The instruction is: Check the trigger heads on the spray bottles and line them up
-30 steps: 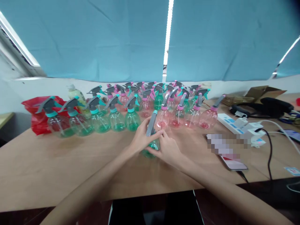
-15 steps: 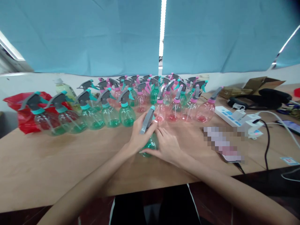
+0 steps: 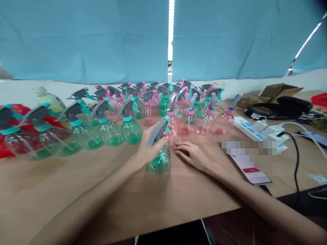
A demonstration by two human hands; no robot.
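Observation:
A clear green spray bottle (image 3: 160, 162) with a grey trigger head and teal nozzle tip stands near the middle of the table. Wrapped around its neck, just under the spray head, is my left hand (image 3: 146, 145); some of its fingers are hidden behind the bottle. My right hand (image 3: 193, 155) rests on the table right of the bottle, apart from it, fingers loosely bent and holding nothing. Left of my left hand, a green spray bottle (image 3: 131, 132) ends a row of similar ones. Several pink spray bottles, one of them a pink bottle (image 3: 222, 122), stand beyond my hands.
More spray bottles crowd the back by the wall. A phone (image 3: 251, 166) lies to the right, beside a white power strip (image 3: 249, 128) with plugs and cables. Black headphones (image 3: 288, 107) and a cardboard box (image 3: 281, 91) sit further back. A red bag (image 3: 19, 109) is at the left.
My right hand has let go of the green bottle's body and moved right onto the table. My left hand still grips the bottle's neck. The view has shifted slightly.

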